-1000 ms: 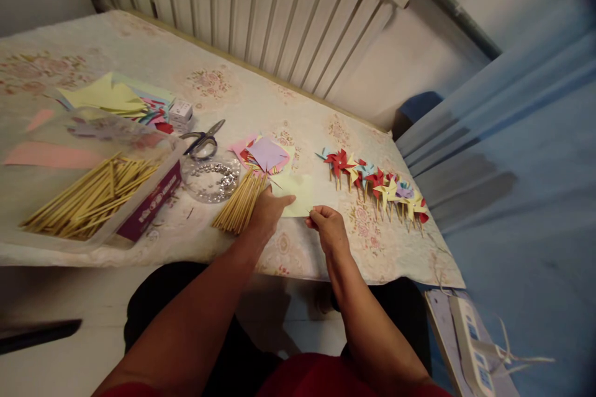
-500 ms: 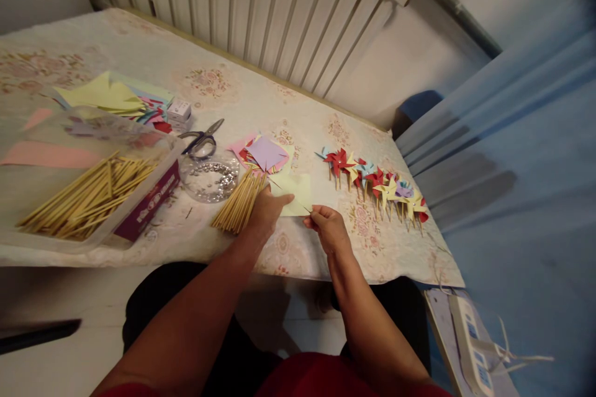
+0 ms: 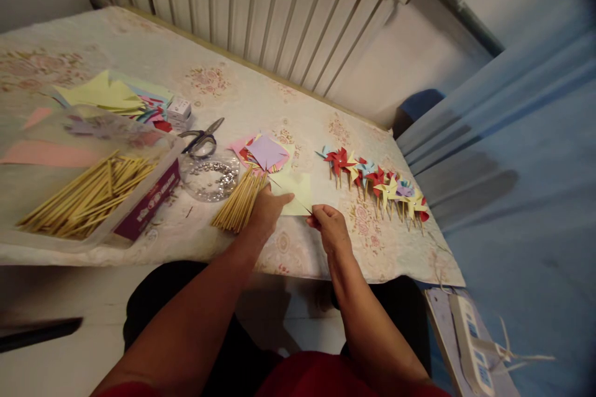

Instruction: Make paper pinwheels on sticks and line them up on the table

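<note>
A pale yellow paper square [image 3: 298, 189] lies on the table in front of me, with dark slits running in from its corners. My left hand [image 3: 266, 209] holds the square at its lower left, the thumb stretched across the paper. At the lower right corner, my right hand [image 3: 329, 223] pinches the paper beside a slit; its fingertips partly hide the corner. Close against my left hand rests a bundle of thin wooden sticks [image 3: 235, 205]. Just beyond are a purple paper square [image 3: 267, 154] and other coloured paper pieces.
Finished paper pinwheels on sticks [image 3: 385, 191] stand in a row to the right. Leftward are a round clear dish of small shiny pieces [image 3: 209, 180], scissors [image 3: 203, 139], a small white box [image 3: 179, 110] and a plastic bin [image 3: 158, 180] of sticks. A power strip [image 3: 470, 347] sits lower right.
My right hand's fingertips have shifted very slightly at the paper's corner. My left hand and the yellow square keep their place.
</note>
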`<state>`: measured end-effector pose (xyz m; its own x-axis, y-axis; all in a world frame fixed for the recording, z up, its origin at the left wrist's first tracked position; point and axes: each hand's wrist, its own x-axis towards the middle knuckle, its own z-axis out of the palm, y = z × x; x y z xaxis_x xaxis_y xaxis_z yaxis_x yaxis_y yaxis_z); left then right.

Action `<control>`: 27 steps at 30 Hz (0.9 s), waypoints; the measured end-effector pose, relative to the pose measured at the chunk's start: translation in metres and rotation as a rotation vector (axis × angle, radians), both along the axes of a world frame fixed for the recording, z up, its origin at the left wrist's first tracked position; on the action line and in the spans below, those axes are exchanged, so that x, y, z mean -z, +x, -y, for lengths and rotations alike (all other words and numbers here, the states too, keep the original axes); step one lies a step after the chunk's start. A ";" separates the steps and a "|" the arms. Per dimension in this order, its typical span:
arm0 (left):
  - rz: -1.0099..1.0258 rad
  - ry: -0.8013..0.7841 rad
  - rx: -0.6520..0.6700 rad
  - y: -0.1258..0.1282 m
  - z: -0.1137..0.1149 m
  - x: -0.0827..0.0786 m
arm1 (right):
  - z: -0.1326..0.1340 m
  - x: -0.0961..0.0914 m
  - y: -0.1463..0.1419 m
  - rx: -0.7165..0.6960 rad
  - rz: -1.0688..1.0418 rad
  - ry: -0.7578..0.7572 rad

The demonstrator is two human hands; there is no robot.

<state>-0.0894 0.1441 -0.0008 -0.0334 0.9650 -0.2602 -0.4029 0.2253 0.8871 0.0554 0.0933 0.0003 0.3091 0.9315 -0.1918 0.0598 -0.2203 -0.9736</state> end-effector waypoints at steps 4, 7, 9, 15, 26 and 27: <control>-0.031 -0.014 -0.001 0.000 0.000 -0.001 | 0.000 0.001 -0.001 -0.026 0.021 0.024; -0.048 -0.015 0.018 0.000 0.000 0.000 | 0.000 0.003 -0.002 -0.027 0.054 0.042; -0.041 -0.014 0.043 -0.001 0.000 0.001 | 0.000 0.005 -0.001 -0.029 0.072 0.049; 0.029 -0.005 0.131 0.001 0.000 0.005 | -0.001 0.001 0.007 -0.085 -0.047 0.036; 0.016 0.077 0.485 0.004 0.003 0.012 | -0.012 -0.002 0.000 -0.014 -0.264 -0.035; 0.038 0.083 0.500 0.004 0.004 0.011 | -0.012 -0.002 -0.001 0.003 -0.268 -0.031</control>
<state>-0.0859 0.1401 -0.0113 0.4461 0.8779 -0.1739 -0.2963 0.3282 0.8970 0.0544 0.1052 0.0022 0.2462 0.9230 -0.2957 -0.1998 -0.2502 -0.9473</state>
